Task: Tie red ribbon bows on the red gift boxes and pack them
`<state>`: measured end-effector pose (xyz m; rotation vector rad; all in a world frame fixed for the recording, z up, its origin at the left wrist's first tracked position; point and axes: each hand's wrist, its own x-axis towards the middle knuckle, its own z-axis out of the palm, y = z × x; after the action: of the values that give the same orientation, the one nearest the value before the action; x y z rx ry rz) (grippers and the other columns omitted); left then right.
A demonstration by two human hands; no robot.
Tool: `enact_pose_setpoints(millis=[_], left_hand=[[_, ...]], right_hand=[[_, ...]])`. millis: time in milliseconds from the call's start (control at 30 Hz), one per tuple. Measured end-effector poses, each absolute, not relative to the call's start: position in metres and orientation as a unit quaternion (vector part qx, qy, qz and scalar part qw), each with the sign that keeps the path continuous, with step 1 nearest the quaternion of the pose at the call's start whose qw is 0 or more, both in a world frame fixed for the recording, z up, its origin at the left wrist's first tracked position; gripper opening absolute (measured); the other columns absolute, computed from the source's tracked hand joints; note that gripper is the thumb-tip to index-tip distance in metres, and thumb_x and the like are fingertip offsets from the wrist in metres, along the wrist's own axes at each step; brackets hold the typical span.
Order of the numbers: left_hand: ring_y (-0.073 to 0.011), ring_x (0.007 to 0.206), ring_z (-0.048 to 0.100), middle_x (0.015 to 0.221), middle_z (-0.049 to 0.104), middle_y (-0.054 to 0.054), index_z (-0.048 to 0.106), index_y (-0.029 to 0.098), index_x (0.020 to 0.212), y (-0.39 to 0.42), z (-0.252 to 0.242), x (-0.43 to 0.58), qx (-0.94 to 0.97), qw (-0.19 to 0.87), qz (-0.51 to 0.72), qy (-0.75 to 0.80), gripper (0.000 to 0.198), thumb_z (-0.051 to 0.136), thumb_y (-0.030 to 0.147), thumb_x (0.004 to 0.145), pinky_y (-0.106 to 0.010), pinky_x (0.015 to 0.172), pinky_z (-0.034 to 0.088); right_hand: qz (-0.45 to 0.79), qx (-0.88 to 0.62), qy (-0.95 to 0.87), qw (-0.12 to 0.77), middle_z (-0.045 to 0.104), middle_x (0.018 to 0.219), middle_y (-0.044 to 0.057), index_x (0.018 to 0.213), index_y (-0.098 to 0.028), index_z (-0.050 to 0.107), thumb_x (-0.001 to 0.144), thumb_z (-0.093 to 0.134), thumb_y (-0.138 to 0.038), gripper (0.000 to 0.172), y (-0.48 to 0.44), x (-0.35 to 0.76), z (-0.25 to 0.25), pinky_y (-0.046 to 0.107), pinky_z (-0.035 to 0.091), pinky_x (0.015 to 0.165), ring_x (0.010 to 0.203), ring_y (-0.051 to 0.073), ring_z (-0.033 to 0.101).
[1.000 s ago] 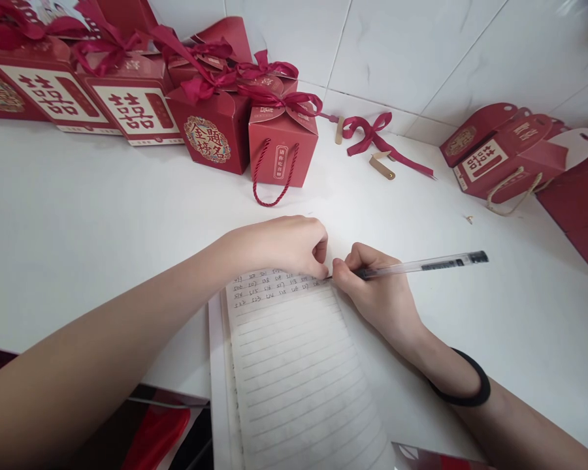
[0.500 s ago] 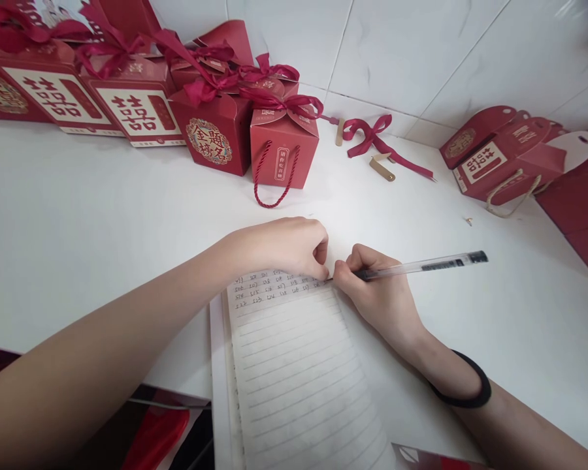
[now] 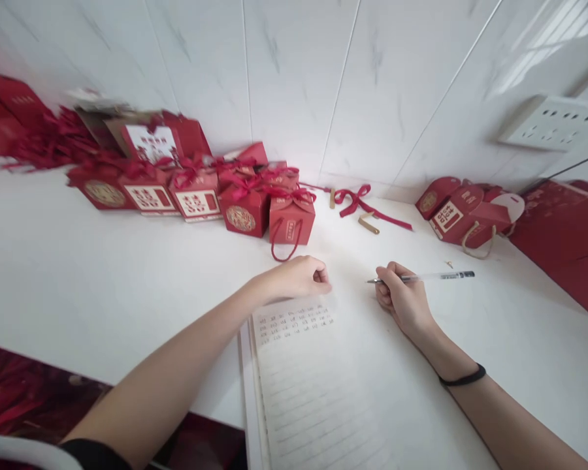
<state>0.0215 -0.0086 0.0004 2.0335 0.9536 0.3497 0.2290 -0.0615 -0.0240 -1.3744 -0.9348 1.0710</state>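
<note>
An open lined notebook [image 3: 313, 391] lies on the white table, with rows of small handwritten numbers near its top and bare lines below. My left hand [image 3: 298, 277] rests at the notebook's top edge, fingers curled into a loose fist with nothing visible in them. To the right of the page, my right hand [image 3: 406, 300] grips a clear gel pen [image 3: 441, 276] with a dark end. The pen's tip points left and is off the paper. A black band [image 3: 465, 376] circles my right wrist.
Red gift boxes [image 3: 195, 196] with ribbon bows line the table's back left. A loose ribbon bow [image 3: 355, 199] and a gold-coloured clip [image 3: 369, 225] lie near the tiled wall. More red boxes [image 3: 463, 212] stand at right, below a socket panel [image 3: 558, 124].
My right hand has moved right, lifting the pen tip away from the page's written rows. My left hand stays at the notebook's top. The view has tilted up, showing more wall.
</note>
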Motion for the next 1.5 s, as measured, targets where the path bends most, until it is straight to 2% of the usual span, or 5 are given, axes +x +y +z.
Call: enact_pose_setpoints(millis=[567, 867, 1167, 1367, 1500], left_hand=[[-0.0228, 0.102, 0.051, 0.100, 0.055, -0.009, 0.047, 0.019, 0.097, 0.017, -0.005, -0.024, 0.611, -0.062, 0.646, 0.454, 0.023, 0.055, 0.022, 0.075, -0.042, 0.090, 0.042], [-0.0377, 0.136, 0.022, 0.143, 0.026, -0.024, 0.016, 0.019, 0.133, 0.041, -0.017, -0.044, 0.450, 0.126, 0.522, 0.714, 0.097, 0.075, 0.036, 0.058, -0.058, 0.103, 0.026], [-0.0285, 0.129, 0.039, 0.137, 0.036, -0.024, 0.016, 0.015, 0.128, 0.021, -0.007, -0.061, 0.453, 0.136, 0.579, 0.664, 0.083, 0.068, 0.034, 0.066, -0.044, 0.105, 0.035], [-0.0278, 0.112, 0.053, 0.117, 0.051, -0.017, 0.024, 0.018, 0.120, -0.030, -0.007, -0.018, 0.621, 0.121, 0.610, 0.477, 0.083, 0.073, 0.042, 0.058, -0.044, 0.097, 0.042], [-0.0301, 0.113, 0.051, 0.119, 0.048, -0.019, 0.024, 0.016, 0.122, -0.042, -0.013, 0.044, 0.668, 0.132, 0.597, 0.424, 0.087, 0.074, 0.047, 0.057, -0.047, 0.095, 0.042]], right_hand=[[0.388, -0.612, -0.453, 0.520, 0.038, 0.041, -0.006, 0.055, -0.021, 0.033, 0.065, 0.056, -0.043, 0.034, -0.052, 0.237, -0.036, 0.018, 0.020, 0.034, 0.035, 0.006, 0.029], [0.354, -0.616, -0.477, 0.518, 0.039, 0.039, -0.006, 0.053, -0.021, 0.036, 0.068, 0.054, -0.039, 0.030, -0.054, 0.238, -0.033, 0.019, 0.021, 0.033, 0.033, 0.007, 0.029], [0.360, -0.579, -0.494, 0.539, 0.054, 0.048, -0.002, 0.080, -0.018, 0.055, 0.074, 0.051, -0.059, 0.042, -0.061, 0.233, -0.023, 0.019, 0.025, 0.030, 0.031, 0.010, 0.041], [0.289, -0.442, -0.592, 0.609, 0.066, 0.091, 0.013, 0.087, -0.017, 0.058, 0.078, 0.054, -0.062, 0.046, -0.084, 0.194, -0.008, 0.033, 0.055, 0.058, 0.075, 0.023, 0.065], [0.266, -0.328, -0.632, 0.650, 0.034, 0.142, 0.012, 0.104, -0.025, 0.046, 0.071, 0.072, -0.047, 0.047, -0.091, 0.179, -0.006, 0.042, 0.051, 0.087, 0.124, 0.027, 0.043]])
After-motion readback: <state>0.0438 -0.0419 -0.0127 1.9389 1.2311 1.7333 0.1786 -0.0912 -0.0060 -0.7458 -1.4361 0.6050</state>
